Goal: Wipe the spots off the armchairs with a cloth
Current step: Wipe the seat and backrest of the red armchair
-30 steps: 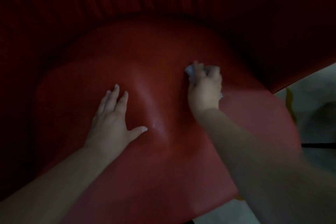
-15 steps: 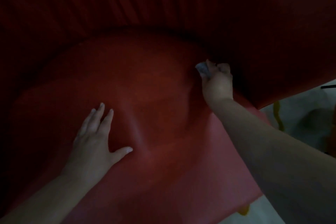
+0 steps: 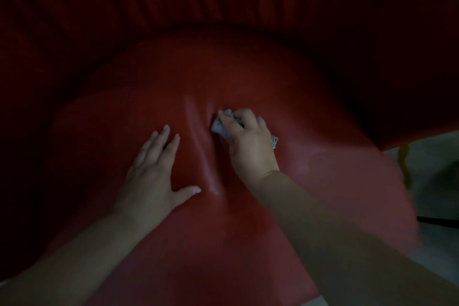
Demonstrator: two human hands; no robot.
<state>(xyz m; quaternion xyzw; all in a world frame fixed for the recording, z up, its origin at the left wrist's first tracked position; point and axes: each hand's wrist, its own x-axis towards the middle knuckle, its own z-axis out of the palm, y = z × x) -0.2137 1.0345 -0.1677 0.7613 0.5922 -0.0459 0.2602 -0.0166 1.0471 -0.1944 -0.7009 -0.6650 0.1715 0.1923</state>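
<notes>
The cloth [image 3: 221,124], a small pale wad, sits on the red seat cushion [image 3: 323,181] of the armchair, pressed against the shiny upholstery just right of a raised crease [image 3: 206,164] that runs down the middle of the seat. The right hand [image 3: 248,141] grips it from above, its fingers [image 3: 229,119] curled over the wad so that only a pale edge shows at the front and a corner pokes out behind the knuckles; bunching it this way probably puts the pressure on one small patch. The left hand [image 3: 156,171] lies flat on the cushion just left of the crease, fingers straight and slightly spread, thumb out to the side, holding nothing; it looks to be bracing the soft covering so it does not slide under the rubbing. The pleated backrest [image 3: 173,2] behind is nearly lost in shadow. No spots can be made out in this dim light, so how much is left to clean cannot be told. At the right edge, a pale floor [image 3: 437,171] and something yellow [image 3: 404,161] are blurred beyond naming.
</notes>
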